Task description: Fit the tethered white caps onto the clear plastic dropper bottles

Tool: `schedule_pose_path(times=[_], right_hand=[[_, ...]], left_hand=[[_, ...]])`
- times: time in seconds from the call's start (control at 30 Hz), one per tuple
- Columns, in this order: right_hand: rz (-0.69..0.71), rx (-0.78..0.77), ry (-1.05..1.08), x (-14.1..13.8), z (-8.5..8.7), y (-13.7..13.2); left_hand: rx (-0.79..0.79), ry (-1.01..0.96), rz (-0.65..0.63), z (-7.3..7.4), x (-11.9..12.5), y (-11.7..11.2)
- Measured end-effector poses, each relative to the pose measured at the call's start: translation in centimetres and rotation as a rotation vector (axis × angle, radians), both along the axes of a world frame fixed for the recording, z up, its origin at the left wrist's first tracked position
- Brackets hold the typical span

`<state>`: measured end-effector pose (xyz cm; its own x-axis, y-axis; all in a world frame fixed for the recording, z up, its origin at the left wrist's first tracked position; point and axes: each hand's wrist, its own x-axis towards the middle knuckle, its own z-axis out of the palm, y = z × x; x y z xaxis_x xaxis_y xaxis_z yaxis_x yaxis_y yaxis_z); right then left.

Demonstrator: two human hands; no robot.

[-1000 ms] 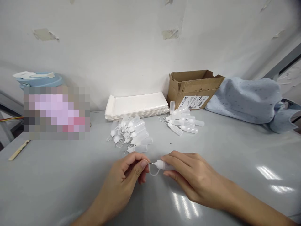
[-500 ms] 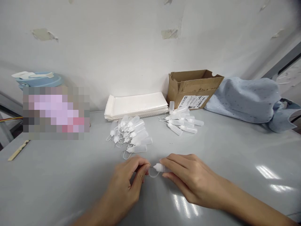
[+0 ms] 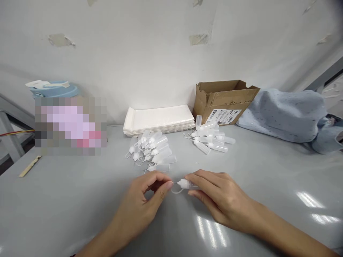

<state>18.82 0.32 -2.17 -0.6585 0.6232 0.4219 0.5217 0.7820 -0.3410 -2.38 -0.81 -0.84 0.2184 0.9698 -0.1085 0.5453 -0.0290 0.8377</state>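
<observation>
A small translucent squeeze bottle (image 3: 184, 184) with a white cone top and a thin metal needle tip lies sideways in my right hand (image 3: 218, 194). My right fingers and thumb are closed around its body, which they mostly cover. The needle points left toward my left hand (image 3: 150, 198), whose thumb and forefinger are pinched at its end. A thin white strap (image 3: 177, 191) loops from the bottle's collar to those fingertips; its far end is hidden between them. Just beyond my left hand lies a pile of similar needle-tip bottles (image 3: 160, 157), several with looped straps.
A second group of bottles (image 3: 211, 137) lies farther right, one standing upright. Behind are stacked white padded envelopes (image 3: 160, 117), an open cardboard box (image 3: 227, 101) and a light-blue cloth (image 3: 284, 114). A blue-lidded container (image 3: 55, 91), partly blurred out, and a cream strip (image 3: 30, 166) are at left.
Both hands and the held bottle have shifted slightly away from me. My left fingers still pinch near the needle's tip. The whole view has moved a little, so background things appear farther right.
</observation>
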Motion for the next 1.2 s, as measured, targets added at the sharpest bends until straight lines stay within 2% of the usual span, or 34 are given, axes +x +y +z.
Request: schedule_pose_path(times=[0.23, 0.5, 0.67, 0.87, 0.97, 1.07, 1.2], right_hand=[[0.054, -0.011, 0.017, -0.4, -0.4, 0.0], [0.059, -0.035, 0.044, -0.5, -0.9, -0.3], [0.066, 0.012, 0.032, -0.6, -1.0, -0.3], [0.086, 0.001, 0.041, -0.6, -0.8, -0.1], [0.073, -0.021, 0.081, -0.4, -0.4, -0.1], [0.055, -0.033, 0.098, -0.2, 0.0, -0.1], [0.059, -0.033, 0.099, -0.2, 0.0, -0.1]], left_hand=[[0.038, -0.040, -0.048, -0.6, 0.4, -0.1], [0.054, -0.058, -0.016, -0.7, 0.7, -0.4], [0.066, -0.067, -0.026, -1.0, 0.7, -0.5], [-0.017, -0.090, -0.019, -0.8, 0.5, -0.2], [-0.103, -0.122, 0.017, -0.7, -0.3, 0.2], [-0.114, -0.172, 0.058, -0.6, -0.9, 0.5], [-0.141, -0.172, 0.007, -0.4, -0.7, 0.4]])
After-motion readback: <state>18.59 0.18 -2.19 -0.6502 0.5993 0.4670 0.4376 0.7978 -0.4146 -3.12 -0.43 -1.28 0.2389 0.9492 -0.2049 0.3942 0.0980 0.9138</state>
